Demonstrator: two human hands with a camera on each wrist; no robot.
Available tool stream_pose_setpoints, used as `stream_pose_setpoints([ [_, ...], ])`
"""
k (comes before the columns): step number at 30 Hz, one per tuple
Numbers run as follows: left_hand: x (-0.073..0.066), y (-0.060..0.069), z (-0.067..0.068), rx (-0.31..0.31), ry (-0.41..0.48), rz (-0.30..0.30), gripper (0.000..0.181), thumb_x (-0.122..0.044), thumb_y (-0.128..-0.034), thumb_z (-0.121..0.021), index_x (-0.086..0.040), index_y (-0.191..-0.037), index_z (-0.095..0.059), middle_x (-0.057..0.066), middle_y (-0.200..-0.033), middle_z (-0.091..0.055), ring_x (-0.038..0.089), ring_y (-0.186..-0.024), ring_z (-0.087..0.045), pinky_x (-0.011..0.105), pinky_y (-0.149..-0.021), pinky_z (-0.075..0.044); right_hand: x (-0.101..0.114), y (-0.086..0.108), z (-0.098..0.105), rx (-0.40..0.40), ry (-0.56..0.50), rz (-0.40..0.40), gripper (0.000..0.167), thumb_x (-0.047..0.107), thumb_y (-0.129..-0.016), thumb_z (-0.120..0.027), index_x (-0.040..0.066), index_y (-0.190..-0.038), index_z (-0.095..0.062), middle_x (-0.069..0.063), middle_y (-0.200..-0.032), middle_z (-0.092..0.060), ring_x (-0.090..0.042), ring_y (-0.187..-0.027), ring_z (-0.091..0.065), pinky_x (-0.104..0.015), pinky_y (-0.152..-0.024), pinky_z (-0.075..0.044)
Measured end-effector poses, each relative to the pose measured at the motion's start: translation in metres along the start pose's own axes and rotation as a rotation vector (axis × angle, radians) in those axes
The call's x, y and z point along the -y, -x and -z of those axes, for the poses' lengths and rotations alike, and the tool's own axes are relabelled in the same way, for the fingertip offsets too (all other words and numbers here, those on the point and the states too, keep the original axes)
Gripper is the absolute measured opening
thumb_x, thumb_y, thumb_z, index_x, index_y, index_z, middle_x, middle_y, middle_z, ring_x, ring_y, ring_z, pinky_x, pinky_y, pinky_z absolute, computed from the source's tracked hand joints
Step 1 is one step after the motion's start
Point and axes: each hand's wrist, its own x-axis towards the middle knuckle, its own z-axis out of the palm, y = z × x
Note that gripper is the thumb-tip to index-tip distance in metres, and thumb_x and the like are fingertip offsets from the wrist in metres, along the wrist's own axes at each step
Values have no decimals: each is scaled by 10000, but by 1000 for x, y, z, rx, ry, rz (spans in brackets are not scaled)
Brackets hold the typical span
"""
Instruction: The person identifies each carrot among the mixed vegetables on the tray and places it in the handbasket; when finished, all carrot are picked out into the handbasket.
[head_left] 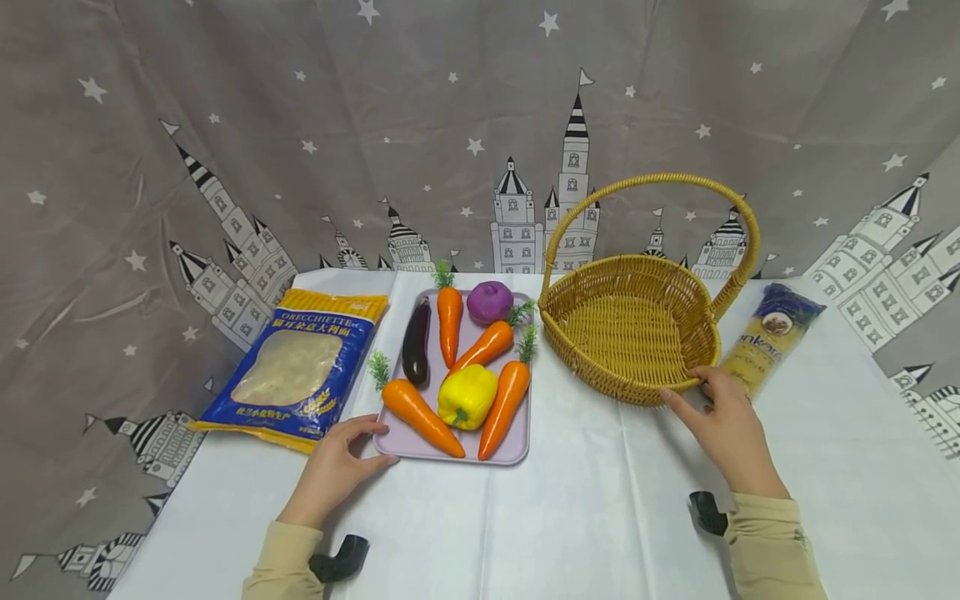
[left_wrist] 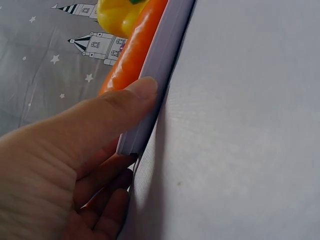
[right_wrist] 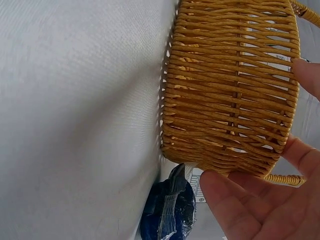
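Note:
In the head view, my left hand [head_left: 333, 467] holds the near left corner of a lilac tray [head_left: 517, 450]. Its thumb [left_wrist: 143, 87] lies along the tray's side and the other fingers curl around the corner. On the tray lie several orange carrots [head_left: 423, 417], a yellow bell pepper [head_left: 467, 397], an eggplant [head_left: 416, 342] and a purple onion-like vegetable [head_left: 490, 302]. My right hand [head_left: 731, 429] grips the near right rim of a wicker basket [head_left: 630, 383] with a tall handle. The right wrist view shows fingers against the basket's outer wall.
A blue and yellow bag of orecchiette pasta [head_left: 288, 367] lies left of the tray. Right of the basket is a slim pasta packet [head_left: 776, 333], close to the right hand. A grey castle-print curtain [head_left: 420, 125] hangs behind the white-covered table [head_left: 562, 517].

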Motion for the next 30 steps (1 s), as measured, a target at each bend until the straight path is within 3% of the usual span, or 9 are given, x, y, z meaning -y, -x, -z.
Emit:
stream_pose_setpoints([
  [14,4,2,1,1,39,17,217,-215,-726,-856,-146,-841,-685,151,-1264,-608,375,-1221,-500,512,-1054,-380,0,1,-1,0,-10,13,680,514,-918,-586,-23,-1311,-446,-295,-1303,-451,-472,-1187,-452,-593,-910,-452],
  [30,5,3,1,0,23,13,221,-228,-726,-857,-159,-806,-663,148,-1268,-608,366,-1212,-506,516,-1048,-385,-1,2,-1,-8,-14,22,663,502,-920,-592,-29,-1296,-461,-281,-1288,-463,-460,-1186,-453,-582,-901,-465],
])
